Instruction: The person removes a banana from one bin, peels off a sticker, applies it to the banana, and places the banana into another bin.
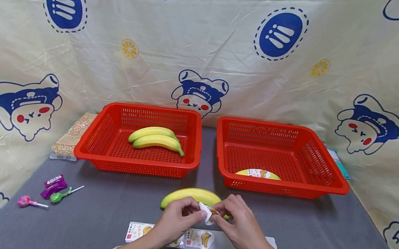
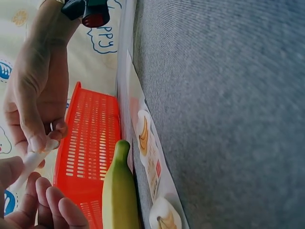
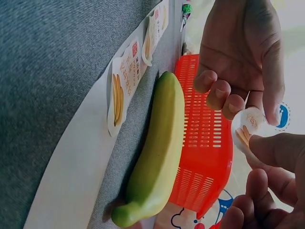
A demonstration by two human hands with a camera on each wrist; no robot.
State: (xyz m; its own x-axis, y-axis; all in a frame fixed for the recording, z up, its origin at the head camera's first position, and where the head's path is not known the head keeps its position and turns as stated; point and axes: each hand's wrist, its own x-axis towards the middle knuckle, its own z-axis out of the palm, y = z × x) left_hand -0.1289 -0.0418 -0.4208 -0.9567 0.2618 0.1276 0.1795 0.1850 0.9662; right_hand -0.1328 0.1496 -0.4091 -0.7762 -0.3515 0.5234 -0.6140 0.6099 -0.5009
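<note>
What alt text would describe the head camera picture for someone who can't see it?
Two hands, left hand and right hand, pinch a small sticker above a banana on a grey table, before two red baskets.

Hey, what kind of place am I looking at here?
Probably a staged tabletop recording setup, not a real kitchen: a cartoon-print cloth backdrop walls in a grey felt table, with two matching red baskets and a loose banana laid out.

The table (image 1: pixel 320 243) wears a matt grey cloth with a fine woven grain; both baskets (image 1: pixel 140 163) (image 1: pixel 278 189) are glossy red perforated plastic; the banana (image 1: pixel 193 194) has smooth, waxy skin; the sticker strip (image 1: pixel 228 243) is glossy paper; the backdrop (image 1: pixel 210 49) is creased printed cloth
</note>
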